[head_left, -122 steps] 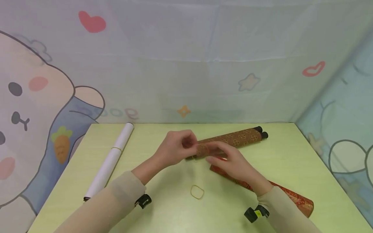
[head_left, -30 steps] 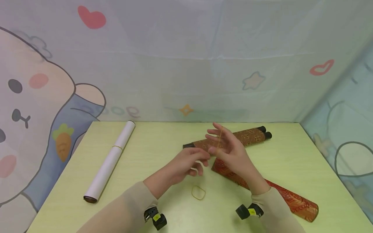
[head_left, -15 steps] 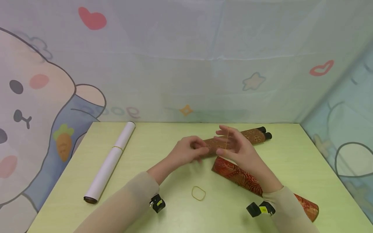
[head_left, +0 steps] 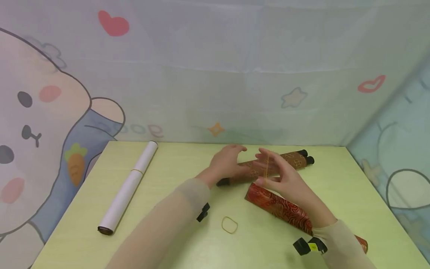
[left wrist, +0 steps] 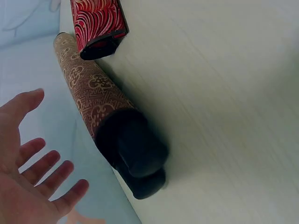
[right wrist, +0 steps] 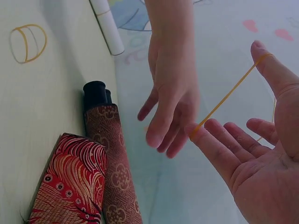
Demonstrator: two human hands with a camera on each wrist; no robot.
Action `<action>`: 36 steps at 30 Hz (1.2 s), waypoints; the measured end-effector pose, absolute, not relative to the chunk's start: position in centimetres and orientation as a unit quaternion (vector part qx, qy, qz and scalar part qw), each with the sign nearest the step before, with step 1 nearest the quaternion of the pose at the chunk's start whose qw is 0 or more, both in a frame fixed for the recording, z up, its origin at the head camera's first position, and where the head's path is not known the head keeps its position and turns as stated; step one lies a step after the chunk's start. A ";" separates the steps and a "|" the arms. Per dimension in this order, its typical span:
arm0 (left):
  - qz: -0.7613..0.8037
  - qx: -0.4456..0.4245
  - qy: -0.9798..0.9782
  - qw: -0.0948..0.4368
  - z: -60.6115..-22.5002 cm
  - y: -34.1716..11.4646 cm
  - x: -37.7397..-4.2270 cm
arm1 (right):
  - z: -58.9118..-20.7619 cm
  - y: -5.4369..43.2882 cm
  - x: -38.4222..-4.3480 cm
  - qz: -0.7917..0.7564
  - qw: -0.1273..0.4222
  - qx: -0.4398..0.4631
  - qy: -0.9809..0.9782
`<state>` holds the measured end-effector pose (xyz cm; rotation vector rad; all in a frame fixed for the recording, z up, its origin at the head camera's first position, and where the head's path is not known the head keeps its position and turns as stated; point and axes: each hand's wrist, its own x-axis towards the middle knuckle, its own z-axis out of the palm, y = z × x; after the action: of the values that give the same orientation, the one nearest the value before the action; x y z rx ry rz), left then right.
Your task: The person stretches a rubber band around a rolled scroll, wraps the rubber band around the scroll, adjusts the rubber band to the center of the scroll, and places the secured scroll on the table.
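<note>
My left hand hovers over the left part of a brown patterned scroll with black roller ends. Its fingers are spread and hold nothing; in the left wrist view the palm and fingertips stand apart from the scroll. Stretched between thumb and index finger of my right hand is a yellow rubber band. The other right fingers extend loosely, and this hand hangs above the red patterned scroll. In the right wrist view, the left fingertips come close beside the right index fingertip.
A second rubber band lies on the table in front of the hands. Off to the left lies a white rolled scroll with a band round its middle. A printed curtain hangs behind the table.
The rubber band has come to be stretched on my right thumb and index finger since the oldest frame. My left hand has uncurled and moved right, over the brown scroll; the right hand shifted slightly right.
</note>
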<state>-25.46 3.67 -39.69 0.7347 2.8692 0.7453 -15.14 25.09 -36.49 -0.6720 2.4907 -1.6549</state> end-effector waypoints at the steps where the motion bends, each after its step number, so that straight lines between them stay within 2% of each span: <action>1: 0.228 0.242 0.942 0.049 -39.8 4.0 -25.7 | -36.5 25.2 -15.1 -0.534 0.036 -0.219 0.816; 10: 0.168 0.248 0.949 0.095 -40.6 5.6 -26.0 | -36.7 26.0 -14.5 -0.542 0.045 -0.212 0.812; 36: 0.090 0.245 0.960 0.097 -41.9 7.8 -26.1 | -37.8 28.3 -14.4 -0.550 0.042 -0.209 0.808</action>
<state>-26.15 7.81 -41.90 0.7245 2.8434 0.2661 -14.42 28.29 -37.78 -0.6389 2.4717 -1.6819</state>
